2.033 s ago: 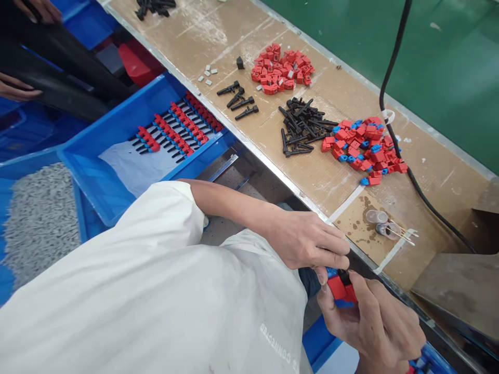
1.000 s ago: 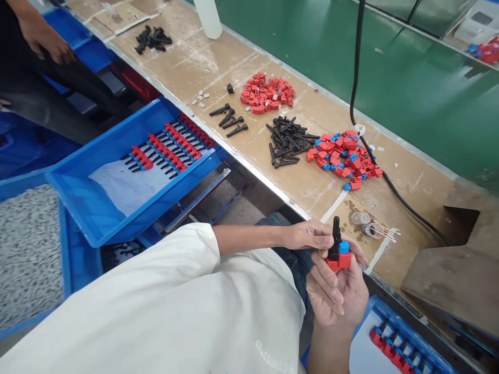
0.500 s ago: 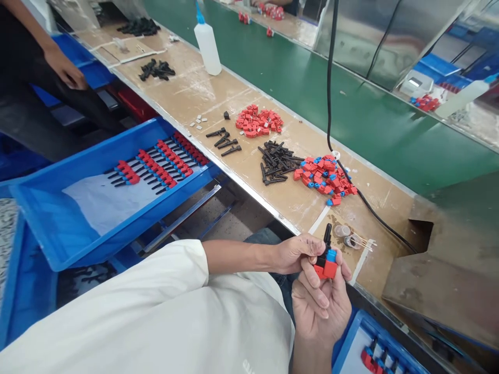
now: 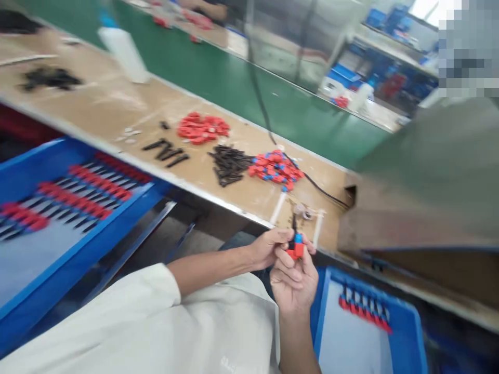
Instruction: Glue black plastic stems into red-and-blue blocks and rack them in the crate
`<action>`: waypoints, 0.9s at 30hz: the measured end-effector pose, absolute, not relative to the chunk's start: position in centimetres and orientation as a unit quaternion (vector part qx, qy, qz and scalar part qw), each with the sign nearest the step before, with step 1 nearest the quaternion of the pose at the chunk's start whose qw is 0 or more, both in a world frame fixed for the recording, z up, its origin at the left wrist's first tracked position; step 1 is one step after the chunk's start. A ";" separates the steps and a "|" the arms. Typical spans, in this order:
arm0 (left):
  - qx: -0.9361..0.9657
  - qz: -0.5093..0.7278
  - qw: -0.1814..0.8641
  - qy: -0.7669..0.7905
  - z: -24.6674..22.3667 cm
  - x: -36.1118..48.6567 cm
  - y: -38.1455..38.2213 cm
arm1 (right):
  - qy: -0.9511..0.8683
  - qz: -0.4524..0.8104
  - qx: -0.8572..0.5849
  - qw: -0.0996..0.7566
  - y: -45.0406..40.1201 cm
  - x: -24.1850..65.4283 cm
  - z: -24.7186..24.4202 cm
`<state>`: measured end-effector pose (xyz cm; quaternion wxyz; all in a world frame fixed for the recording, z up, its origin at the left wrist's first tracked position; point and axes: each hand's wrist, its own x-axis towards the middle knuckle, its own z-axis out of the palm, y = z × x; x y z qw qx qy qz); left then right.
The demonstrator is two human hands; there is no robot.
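Observation:
A small assembled piece (image 4: 298,248) of red and blue blocks, with a black stem pointing up, sits between my two hands. My left hand (image 4: 268,249) comes in from the left and pinches its black side with thumb and fingers. My right hand (image 4: 294,283), palm up, has its fingers wrapped round the red and blue part. Beyond them on the bench lie a pile of red and blue pieces (image 4: 276,169), a pile of black stems (image 4: 231,163) and a pile of red pieces (image 4: 202,128). Several black parts (image 4: 167,151) lie apart to the left.
Blue trays with rows of finished pieces stand at the left (image 4: 117,254) and lower right (image 4: 415,332). Small cups (image 4: 306,212) are just past my hands. A black cable (image 4: 325,194) crosses the bench (image 4: 249,203). A white bottle (image 4: 123,54) and a cardboard box (image 4: 421,208) stand farther out.
The view has swung to the right, showing more of the lower right tray and blurring the scene. Both hands still hold the piece in much the same grip.

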<state>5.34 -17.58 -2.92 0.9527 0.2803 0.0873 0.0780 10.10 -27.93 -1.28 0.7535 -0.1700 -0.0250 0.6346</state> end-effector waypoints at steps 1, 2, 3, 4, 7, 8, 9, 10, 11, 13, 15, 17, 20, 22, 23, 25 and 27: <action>0.294 0.070 0.951 0.068 -3.0 5.1 -18.1 | -0.040 0.635 -0.193 0.747 -28.8 9.9 -1.5; 0.313 0.066 0.946 0.051 -3.3 5.1 -18.6 | -0.054 0.631 -0.217 0.743 -29.9 9.8 -1.8; 0.333 0.064 0.940 0.040 -3.6 5.1 -19.0 | -0.063 0.618 -0.244 0.744 -31.3 10.0 -2.2; 0.352 0.056 0.934 0.033 -4.1 5.4 -19.4 | -0.064 0.592 -0.278 0.754 -33.0 10.2 -2.7; 0.401 -0.006 0.916 0.005 -5.6 6.5 -20.8 | -0.006 0.403 -0.483 0.778 -39.9 11.6 -4.8; 0.420 -0.039 0.907 -0.002 -6.1 6.9 -21.3 | 0.022 0.299 -0.604 0.738 -42.4 12.3 -5.7; 0.441 -0.076 0.894 -0.005 -6.5 7.3 -21.7 | 0.050 0.195 -0.729 0.655 -44.8 13.1 -6.7; 0.462 -0.113 0.880 -0.002 -6.8 7.6 -22.1 | 0.075 0.149 -0.773 0.613 -46.9 14.2 -7.8; 0.481 -0.149 0.864 0.003 -7.1 7.9 -22.5 | 0.093 0.124 -0.799 0.582 -48.7 15.3 -9.0; 0.505 -0.208 0.838 0.012 -7.6 8.4 -22.9 | 0.119 0.082 -0.848 0.511 -51.0 17.7 -11.5; 0.517 -0.248 0.819 0.012 -8.1 8.8 -23.1 | 0.124 0.052 -0.888 0.440 -51.9 19.6 -14.0; 0.524 -0.269 0.808 0.012 -8.6 8.8 -23.1 | 0.106 0.036 -0.917 0.383 -51.8 20.9 -16.3; 0.527 -0.276 0.804 0.023 -9.4 8.7 -22.8 | 0.061 0.027 -0.942 0.330 -51.0 21.9 -19.3; 0.523 -0.276 0.806 0.036 -9.8 8.7 -22.6 | 0.039 0.019 -0.949 0.311 -50.8 22.4 -21.0; 0.522 -0.276 0.806 0.043 -10.0 8.7 -22.5 | 0.032 0.014 -0.952 0.305 -50.7 22.6 -21.7; 0.520 -0.278 0.806 0.055 -10.3 9.0 -22.5 | 0.021 0.004 -0.955 0.297 -50.9 22.8 -22.9; 0.517 -0.282 0.805 0.064 -10.5 9.3 -22.6 | 0.012 -0.006 -0.956 0.292 -51.3 23.0 -23.8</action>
